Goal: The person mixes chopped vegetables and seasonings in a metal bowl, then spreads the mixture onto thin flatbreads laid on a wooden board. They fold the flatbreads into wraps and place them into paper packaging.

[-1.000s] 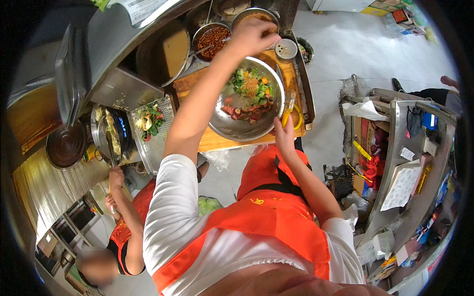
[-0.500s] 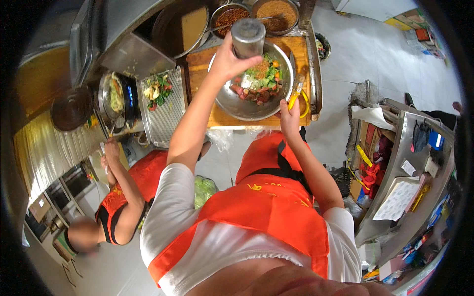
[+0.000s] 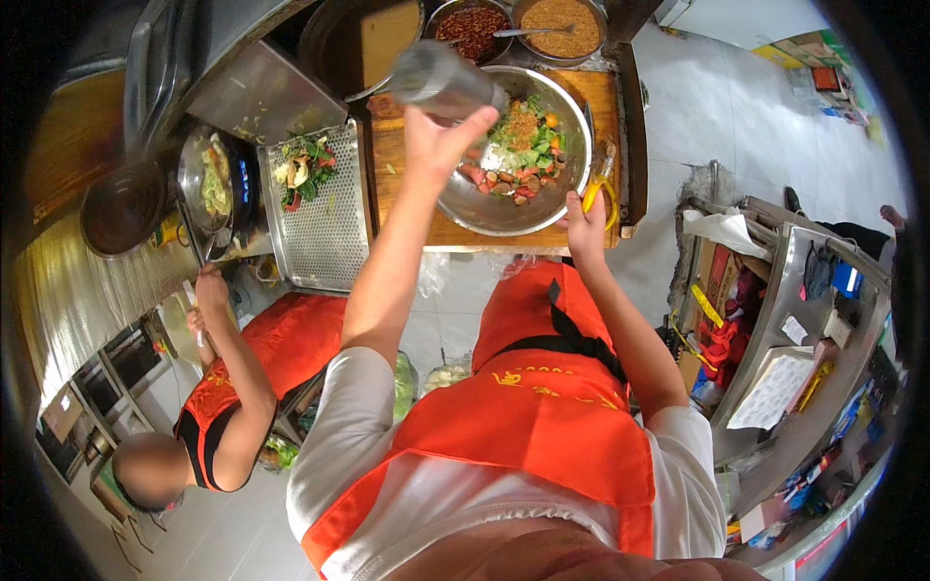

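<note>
My left hand [image 3: 433, 140] is wrapped round a grey metal canister [image 3: 441, 82], tilted and blurred by motion over the left rim of a steel bowl [image 3: 484, 215]. Inside the bowl lie green leaves [image 3: 535, 145], pinkish-brown meat slices [image 3: 518, 184], orange pieces and a heap of brownish seasoning. At the bowl's lower right rim is my right hand [image 3: 585, 225], closed on the yellow handles of scissors [image 3: 604, 197]; its thumb lies by the rim. Some of its fingers are hidden. The bowl stands on a wooden board [image 3: 387, 179].
Behind the board stand bowls of dark red flakes [image 3: 473, 34] and tan crumbs [image 3: 560, 27], beside a large pot [image 3: 325, 48]. Left is a perforated tray [image 3: 325, 232] with vegetables. A co-worker [image 3: 242, 397] stands left at a wok [image 3: 201, 184]. A cluttered shelf [image 3: 765, 320] stands right.
My left hand has swung the canister leftward and tipped it from upright-looking to slanting. My right hand keeps its place at the bowl with the scissors. The whole view has shifted slightly.
</note>
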`<state>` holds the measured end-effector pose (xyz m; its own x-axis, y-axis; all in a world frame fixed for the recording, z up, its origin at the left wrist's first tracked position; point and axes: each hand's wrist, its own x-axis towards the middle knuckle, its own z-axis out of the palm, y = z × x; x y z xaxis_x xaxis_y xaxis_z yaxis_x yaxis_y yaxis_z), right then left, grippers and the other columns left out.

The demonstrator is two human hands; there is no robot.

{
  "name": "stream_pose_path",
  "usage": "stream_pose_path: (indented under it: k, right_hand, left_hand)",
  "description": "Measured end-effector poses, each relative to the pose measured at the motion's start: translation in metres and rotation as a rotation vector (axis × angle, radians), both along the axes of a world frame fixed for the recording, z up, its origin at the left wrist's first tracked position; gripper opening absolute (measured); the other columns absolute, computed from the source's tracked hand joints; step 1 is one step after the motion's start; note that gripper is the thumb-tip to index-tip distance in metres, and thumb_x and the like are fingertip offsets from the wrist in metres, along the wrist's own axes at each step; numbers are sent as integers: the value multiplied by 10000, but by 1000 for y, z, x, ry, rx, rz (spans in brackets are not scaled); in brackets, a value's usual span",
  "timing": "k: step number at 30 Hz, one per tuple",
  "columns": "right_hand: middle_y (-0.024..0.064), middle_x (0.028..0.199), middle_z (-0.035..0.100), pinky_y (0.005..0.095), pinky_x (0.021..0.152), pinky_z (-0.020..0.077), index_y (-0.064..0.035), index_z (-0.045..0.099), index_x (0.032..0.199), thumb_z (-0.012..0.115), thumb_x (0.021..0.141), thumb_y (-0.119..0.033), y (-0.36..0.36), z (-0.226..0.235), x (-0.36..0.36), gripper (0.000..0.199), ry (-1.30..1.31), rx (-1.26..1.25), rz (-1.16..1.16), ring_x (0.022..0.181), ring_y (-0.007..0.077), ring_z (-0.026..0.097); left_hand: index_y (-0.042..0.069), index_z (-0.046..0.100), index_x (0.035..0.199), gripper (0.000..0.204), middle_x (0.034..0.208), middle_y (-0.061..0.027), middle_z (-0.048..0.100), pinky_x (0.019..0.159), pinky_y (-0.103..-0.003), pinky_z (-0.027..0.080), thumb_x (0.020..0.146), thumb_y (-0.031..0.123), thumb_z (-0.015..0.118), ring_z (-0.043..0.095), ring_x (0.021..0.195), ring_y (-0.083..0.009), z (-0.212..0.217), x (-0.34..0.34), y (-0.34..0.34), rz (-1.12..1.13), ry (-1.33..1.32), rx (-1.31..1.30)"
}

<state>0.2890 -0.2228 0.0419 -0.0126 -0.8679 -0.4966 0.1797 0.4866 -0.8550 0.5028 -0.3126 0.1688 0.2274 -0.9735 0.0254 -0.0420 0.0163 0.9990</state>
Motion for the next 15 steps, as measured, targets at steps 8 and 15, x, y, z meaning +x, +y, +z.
stream_pose_path:
  k: [8,15]
  right_hand:
    - [-10,1027,569,230,628,525,-109,477,1207,525,992,-182,-2,0,2,232,-21,58,6,838,83,571]
    - [-3,1028,572,249,626,557,-103,467,1218,518,989,-153,-4,-11,6,240,-86,6,0,849,95,585]
  left_hand:
    - [12,632,1041,429,984,-99,693,797,-330,531,710,189,839,667,874,-185,7,4,-10,-29,-5,16]
    - [11,580,1144,533,1082,-100,655,920,-369,496,705,166,839,635,1004,-213,4,2,9,-69,-325,82]
